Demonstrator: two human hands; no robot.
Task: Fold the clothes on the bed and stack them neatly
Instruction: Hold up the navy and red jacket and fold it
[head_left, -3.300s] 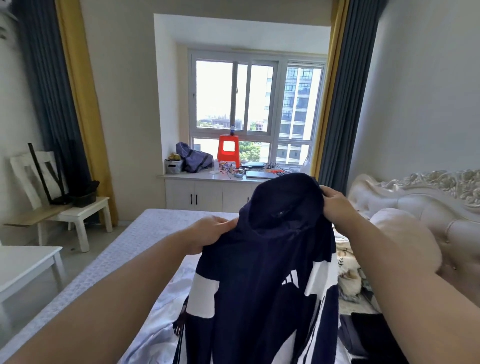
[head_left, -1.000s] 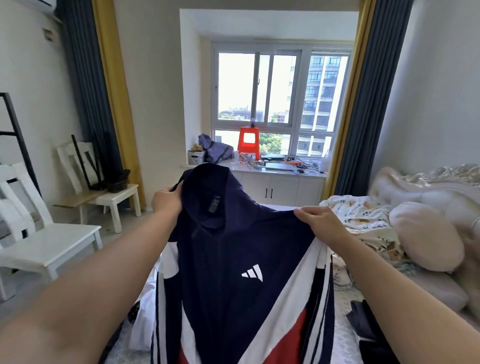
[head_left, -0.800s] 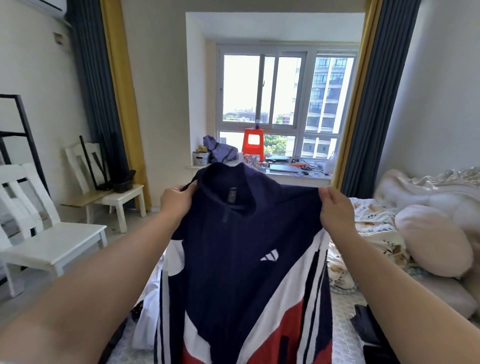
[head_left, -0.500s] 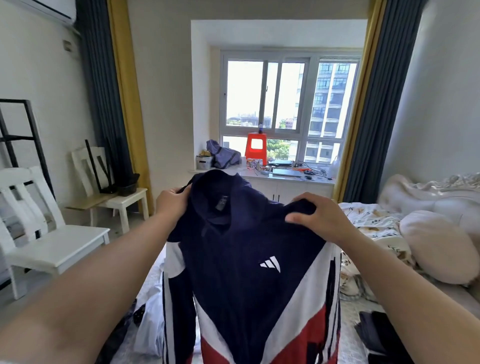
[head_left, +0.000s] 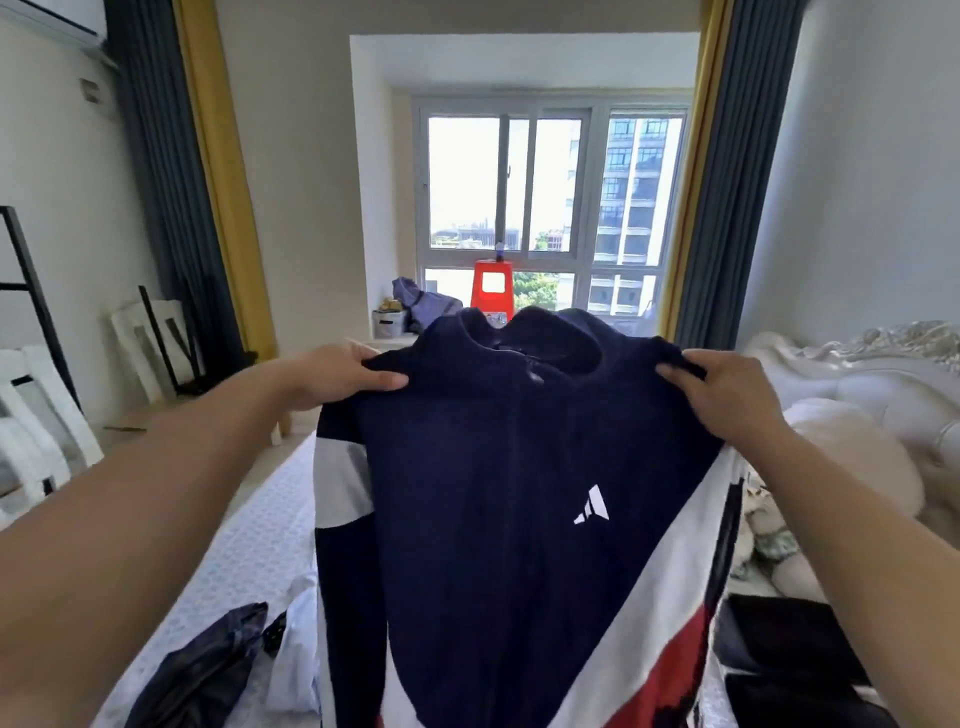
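A navy jacket (head_left: 493, 493) with white and red panels and a small white logo hangs upright in front of me, above the bed (head_left: 260, 530). My left hand (head_left: 337, 376) pinches its left shoulder and my right hand (head_left: 727, 397) pinches its right shoulder, so the collar is spread between them. On the bed below lie a dark garment (head_left: 202, 670), a pale one (head_left: 296, 654) beside it, and black clothes (head_left: 784, 644) at the lower right. The jacket hides the middle of the bed.
A padded white headboard (head_left: 893, 379) and a pale pillow (head_left: 852, 447) are at the right. White chairs (head_left: 36, 415) and a black rack (head_left: 26, 280) stand at the left. Far ahead, a window counter carries a red stool (head_left: 492, 291) and clutter.
My right hand has moved outward to the jacket's right shoulder, spreading the collar wider. The jacket now hangs squarer and my view has tilted up a little.
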